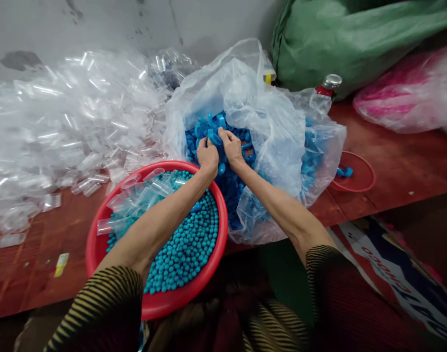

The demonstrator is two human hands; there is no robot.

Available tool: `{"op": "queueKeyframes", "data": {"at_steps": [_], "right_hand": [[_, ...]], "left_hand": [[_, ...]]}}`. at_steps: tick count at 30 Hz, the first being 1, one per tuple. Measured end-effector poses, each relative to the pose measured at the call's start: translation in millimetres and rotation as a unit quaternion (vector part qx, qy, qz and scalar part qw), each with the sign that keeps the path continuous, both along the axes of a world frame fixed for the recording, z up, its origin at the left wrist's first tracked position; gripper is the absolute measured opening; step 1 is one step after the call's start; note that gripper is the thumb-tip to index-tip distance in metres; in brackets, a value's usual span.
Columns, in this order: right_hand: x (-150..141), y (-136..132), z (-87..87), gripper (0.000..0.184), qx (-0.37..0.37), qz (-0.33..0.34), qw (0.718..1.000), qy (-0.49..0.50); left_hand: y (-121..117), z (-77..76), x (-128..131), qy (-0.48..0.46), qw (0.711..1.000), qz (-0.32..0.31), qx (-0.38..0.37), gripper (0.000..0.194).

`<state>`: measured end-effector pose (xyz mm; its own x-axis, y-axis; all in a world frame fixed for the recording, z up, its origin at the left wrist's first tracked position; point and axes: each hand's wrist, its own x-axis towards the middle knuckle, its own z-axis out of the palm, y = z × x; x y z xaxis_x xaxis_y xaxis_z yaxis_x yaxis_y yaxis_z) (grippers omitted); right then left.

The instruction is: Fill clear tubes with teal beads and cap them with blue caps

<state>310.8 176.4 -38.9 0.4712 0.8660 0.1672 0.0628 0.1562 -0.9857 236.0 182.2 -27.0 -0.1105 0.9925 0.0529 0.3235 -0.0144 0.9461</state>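
Both my hands reach into an open clear plastic bag [278,127] full of blue plastic caps [208,128]. My left hand [207,154] is curled closed on some of the caps at the top of the heap. Right beside it, my right hand [230,145] also has its fingers bent down into the caps, gripping them. Under my left forearm sits a red round basin [98,244] holding many small teal balls [188,244] and a few clear plastic tubes [135,195].
A big heap of clear plastic tubes [62,127] covers the left of the red-brown table [399,161]. A small red lid [358,173] with a blue cap lies right of the bag. Behind stand a red-capped bottle [328,85], a green sack [348,39] and a pink-filled bag [410,93].
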Motion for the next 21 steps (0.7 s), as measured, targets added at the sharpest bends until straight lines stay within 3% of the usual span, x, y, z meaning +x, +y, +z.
{"op": "queueKeyframes", "data": {"at_steps": [5,11,16,19,21], "right_hand": [[-8,-12,12.6,0.029,0.007,-0.021,0.994,0.108],[-35,-48,28.6,0.029,0.057,-0.017,0.997,0.053],[-50,-69,36.3,0.027,0.099,0.023,0.987,-0.128],[-52,-73,39.8,0.028,0.108,0.079,0.95,-0.281],[-55,-74,42.4,0.03,0.101,0.106,0.916,-0.374]], "left_hand": [[-29,28.3,-9,0.014,0.994,-0.01,0.107,0.018],[-58,29.3,-37,0.013,0.982,-0.024,0.187,0.02],[-78,25.1,-57,-0.026,0.987,-0.01,0.16,0.023],[-89,23.9,-74,0.007,0.991,-0.009,0.134,0.025],[-95,22.8,-89,0.065,0.992,-0.04,0.102,0.029]]}}
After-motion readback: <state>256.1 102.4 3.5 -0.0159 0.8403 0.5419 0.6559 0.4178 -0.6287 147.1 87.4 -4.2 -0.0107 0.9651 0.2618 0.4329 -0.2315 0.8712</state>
